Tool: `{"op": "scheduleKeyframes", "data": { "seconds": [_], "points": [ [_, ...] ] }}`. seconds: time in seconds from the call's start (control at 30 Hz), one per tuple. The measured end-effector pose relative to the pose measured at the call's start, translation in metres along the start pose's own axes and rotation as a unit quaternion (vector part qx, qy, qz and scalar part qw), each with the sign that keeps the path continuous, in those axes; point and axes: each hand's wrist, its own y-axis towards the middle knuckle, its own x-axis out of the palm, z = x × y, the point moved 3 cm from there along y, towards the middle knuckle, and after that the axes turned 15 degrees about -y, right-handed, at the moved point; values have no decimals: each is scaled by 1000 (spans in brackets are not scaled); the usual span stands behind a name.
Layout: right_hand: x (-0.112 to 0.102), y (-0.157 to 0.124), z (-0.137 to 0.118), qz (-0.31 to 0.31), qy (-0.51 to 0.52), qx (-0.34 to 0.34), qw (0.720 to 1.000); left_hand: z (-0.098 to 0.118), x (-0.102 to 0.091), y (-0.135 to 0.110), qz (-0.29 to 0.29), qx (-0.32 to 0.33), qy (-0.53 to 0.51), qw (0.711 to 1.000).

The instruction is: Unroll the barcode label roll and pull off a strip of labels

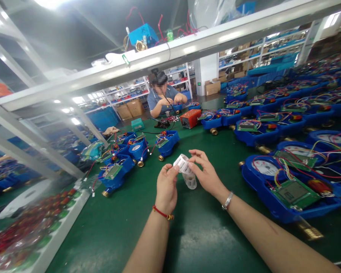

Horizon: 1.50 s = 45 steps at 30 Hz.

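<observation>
Over the green bench I hold a white strip of barcode labels between both hands. My left hand, a red cord on its wrist, is closed and pinches the strip's left end. My right hand, with a metal bracelet at the wrist, pinches the strip from the right, and the strip's curled tail hangs below it. A blue water meter with an open circuit board and red and yellow wires lies to the right, close to my right forearm.
Many blue meters with loose wiring cover the green mat ahead, left and right. A co-worker sits across the bench beside an orange box. A bag of red and green parts lies at left under a slanted metal frame.
</observation>
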Motion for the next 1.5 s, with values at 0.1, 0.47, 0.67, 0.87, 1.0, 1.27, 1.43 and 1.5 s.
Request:
{"op": "scheduleKeyframes", "data": {
  "seconds": [0.1,0.47,0.67,0.87,1.0,1.27,1.43,1.5],
  "points": [
    [0,-1,-1,13,-15,-8,1000,-1,2,-2,-3,-4,-2,1000],
    [3,-6,-5,-2,-131,-69,989,0,5,-4,-15,7,-50,999],
    [5,-9,-6,27,-189,-100,976,-3,8,-7,-37,12,-41,998],
    [3,-8,-10,23,-167,-100,981,4,4,-5,-9,41,5,999],
    [2,-5,-12,8,-119,-85,989,4,1,-4,-22,-7,0,1000],
    [3,3,5,-9,-16,-5,1000,1,4,-7,-27,43,29,998],
    [3,1,3,-21,-42,-22,999,3,2,-3,-24,-13,-15,1000],
    [3,0,3,-18,-50,-25,998,2,5,-5,-37,-2,5,999]
  ]
}}
